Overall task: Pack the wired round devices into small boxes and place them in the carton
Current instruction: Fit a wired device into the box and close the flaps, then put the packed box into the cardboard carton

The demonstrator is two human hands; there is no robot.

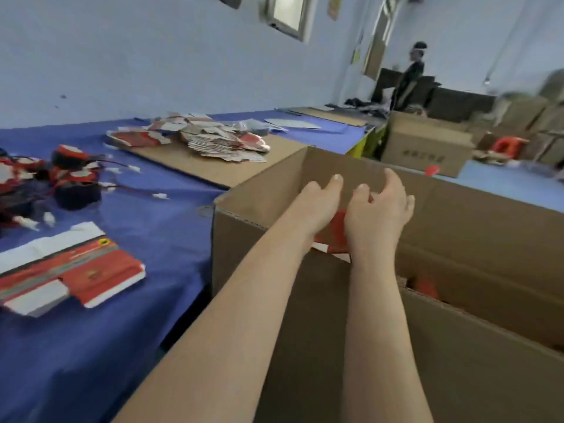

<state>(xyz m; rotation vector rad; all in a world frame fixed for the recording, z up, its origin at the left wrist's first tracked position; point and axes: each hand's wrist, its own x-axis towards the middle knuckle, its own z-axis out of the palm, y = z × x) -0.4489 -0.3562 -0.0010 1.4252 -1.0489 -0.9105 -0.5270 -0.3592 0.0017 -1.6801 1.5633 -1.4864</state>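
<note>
Both hands are over the open carton (259,254), which stands against the edge of the blue table (137,331). The left hand (320,203) and the right hand (381,218) are close together, with the fingers loosely curled and the thumbs up. A small red box (334,233) shows just under and between them, inside the carton mouth. I cannot tell if the fingers really grip it or only touch it, because the hands hide most of it. In my opinion the risk is here: if the grip is so loose, the box can drop crooked, land on its corner or on another red box (427,288) deeper inside, and its flap may open so the device slides out. A tilted box also wastes place for the next rows. On the table the wired round devices (73,181) lie in a tangle, and their cables may catch each other when one is lifted. The flat unfolded boxes (76,270) wait near the table edge.
</note>
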